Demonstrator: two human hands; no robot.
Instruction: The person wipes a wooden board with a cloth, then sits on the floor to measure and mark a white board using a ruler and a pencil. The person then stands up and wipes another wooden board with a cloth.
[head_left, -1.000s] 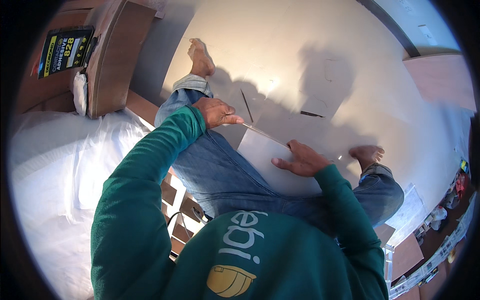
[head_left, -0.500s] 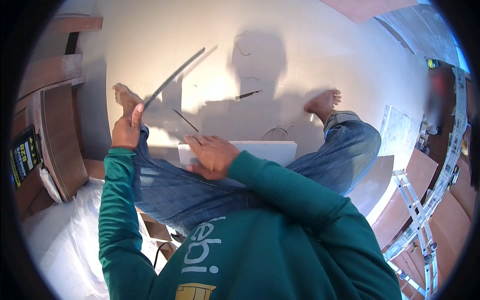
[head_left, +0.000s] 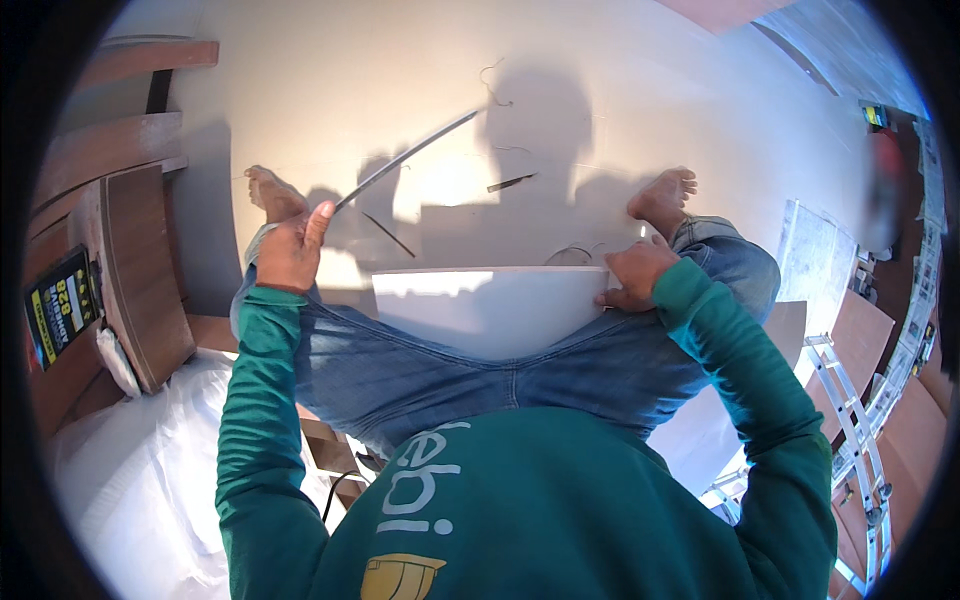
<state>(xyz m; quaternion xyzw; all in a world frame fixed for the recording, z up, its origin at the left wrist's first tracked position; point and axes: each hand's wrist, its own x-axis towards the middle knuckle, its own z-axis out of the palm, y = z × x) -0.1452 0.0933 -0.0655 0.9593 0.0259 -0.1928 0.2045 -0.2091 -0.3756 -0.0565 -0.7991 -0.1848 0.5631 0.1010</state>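
My left hand (head_left: pixel 293 252) is closed around one end of a long, thin grey strip (head_left: pixel 410 153), with the thumb laid along it. From that hand the strip slants up and away to the right, above the floor. Between my thighs stands a white board (head_left: pixel 480 305), its long top edge toward the far side. My right hand (head_left: pixel 640 272) grips the board's right end, fingers and thumb bent round the corner. The board's lower part is hidden by my jeans.
On the pale floor (head_left: pixel 400 60) lie a slim dark piece (head_left: pixel 512 183), a short dark strip (head_left: pixel 389 235) and curly thin scraps (head_left: pixel 572 256). Brown boards (head_left: pixel 145 280) and a black-and-yellow package (head_left: pixel 62 308) stand at left, above white plastic sheeting (head_left: pixel 150 480). At right is a metal ladder (head_left: pixel 850 410).
My right hand has moved from the board's left end to its right end, uncovering its face. My left hand and the strip have shifted right, with the strip's far end swinging lower.
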